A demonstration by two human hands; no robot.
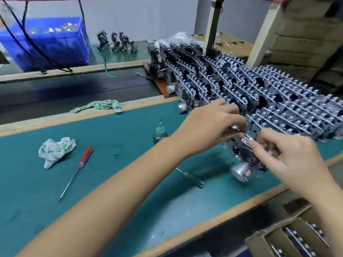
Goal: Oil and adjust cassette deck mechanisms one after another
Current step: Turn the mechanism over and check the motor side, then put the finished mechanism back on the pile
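No text, label, brand or number can be read anywhere in this view. The cardboard boxes [304, 30] stacked at the upper right carry faint dark marks (possibly printing, too blurred to make out). The oil bottle [160, 133] on the green mat and the red-handled screwdriver [84, 158] show no legible lettering, and the blue crate [48, 43] is plain.

Single head-worn wide-angle view, looking forward and down across the green worktop [111, 182] from close above its near edge. Both forearms enter from the bottom of the frame; straight lines curve toward the frame edges. The far wall closes the top of the view.
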